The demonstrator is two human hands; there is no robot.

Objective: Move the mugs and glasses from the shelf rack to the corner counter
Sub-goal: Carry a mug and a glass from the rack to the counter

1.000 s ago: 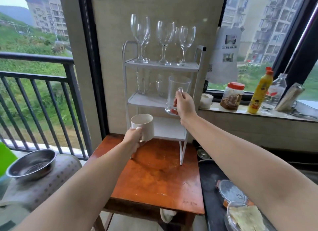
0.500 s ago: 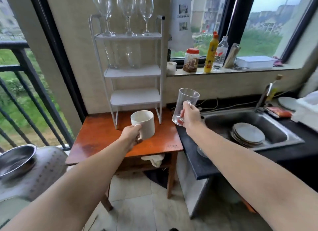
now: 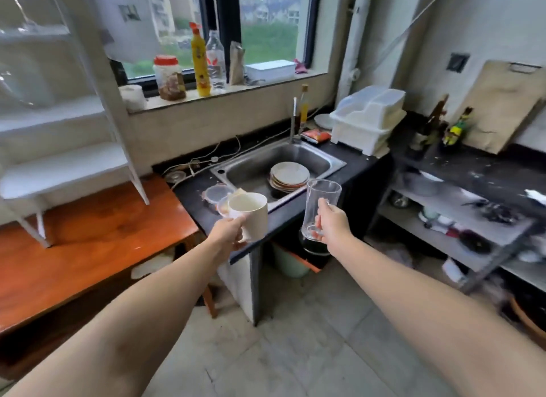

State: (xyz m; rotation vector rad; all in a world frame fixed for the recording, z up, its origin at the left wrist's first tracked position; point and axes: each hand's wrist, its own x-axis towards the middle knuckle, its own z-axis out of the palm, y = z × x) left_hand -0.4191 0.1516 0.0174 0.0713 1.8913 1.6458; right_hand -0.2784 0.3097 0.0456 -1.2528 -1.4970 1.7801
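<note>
The corner tabletop (image 3: 484, 172) is dark and crowded, with a white dish rack (image 3: 367, 118) and bottles on it, so free spots look tight. The sink (image 3: 266, 166) with stacked plates (image 3: 289, 175) sits between here and there. The white mug (image 3: 249, 216) is probably sturdy, a bit heavy, chips if knocked; the left hand (image 3: 227, 234) has its grip curled round the handle side. The glass mug (image 3: 320, 207) is light, slick and breakable, and the right hand (image 3: 332, 225) grips its handle. Both are in the air, upright, just in front of the sink edge.
</note>
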